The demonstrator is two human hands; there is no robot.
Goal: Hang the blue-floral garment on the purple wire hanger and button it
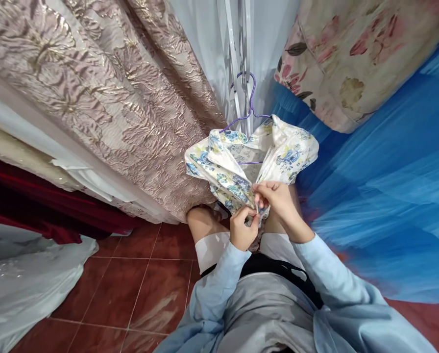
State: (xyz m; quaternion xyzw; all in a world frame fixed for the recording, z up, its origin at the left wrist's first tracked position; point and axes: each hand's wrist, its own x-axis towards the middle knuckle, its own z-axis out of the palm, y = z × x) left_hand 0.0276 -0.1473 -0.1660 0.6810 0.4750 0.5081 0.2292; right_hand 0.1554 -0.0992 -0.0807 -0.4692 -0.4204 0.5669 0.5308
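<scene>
A white shirt (pixel 291 154) with blue and yellow flowers hangs in front of me on a purple hanger (pixel 251 109). Its collar is spread and its upper front stands open, with the hanger's lower bar showing inside. My left hand (pixel 242 229) pinches the shirt's front edge low down, thumb and forefinger together. Just above it and to the right, my right hand (pixel 274 198) is closed on the same front edge. The fingertips of both hands are close together. Any button between them is too small or too covered to make out.
The hanger hooks onto white hanging straps (pixel 247 44). Pink embossed fabric (pixel 131 98) drapes at the left, and blue fabric (pixel 384 196) with a floral cloth (pixel 337 63) hangs at the right. Dark red cloth (pixel 58 201) and white sheeting (pixel 28 274) lie left, over red floor tiles (pixel 131 279).
</scene>
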